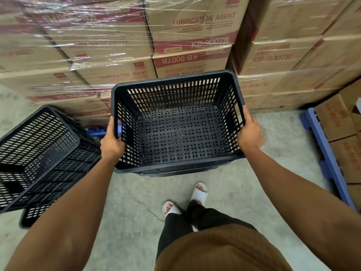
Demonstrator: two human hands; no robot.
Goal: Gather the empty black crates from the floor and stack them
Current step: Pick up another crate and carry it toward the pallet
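Two walls of shrink-wrapped cardboard cartons (121, 45) printed "LUBRICATION AGENT" and "KB-9007B" rising behind the held crate (178, 124), filling the whole upper field. Spreading beneath the held crate, a grey concrete floor (127, 202), showing a thin crack. Hanging in the middle, upright and open side up, clear of the floor, that empty black slotted crate, its perforated bottom showing bare; beneath its near rim, further black rims peeking out, though whether those belong to other crates nested under it cannot be told. Standing to the left of the held crate, a stack of black crates (39, 153), tilting in the wide lens, its top one empty, with the rim of a lower crate (33, 216) jutting out near the floor. Running along the floor to the right of the held crate, a blue pallet (328, 153) carrying more cartons (338, 118). Gripping the held crate's left rim, the left hand (112, 141), thumb lying on the outer wall and fingers curling over into the inside. Gripping the right rim, the right hand (249, 132), thumb stretching up along the outer edge, fingers wrapping round the rim out of sight. Standing below the held crate, two feet in white slides (199, 192), under black trousers and a brown top.
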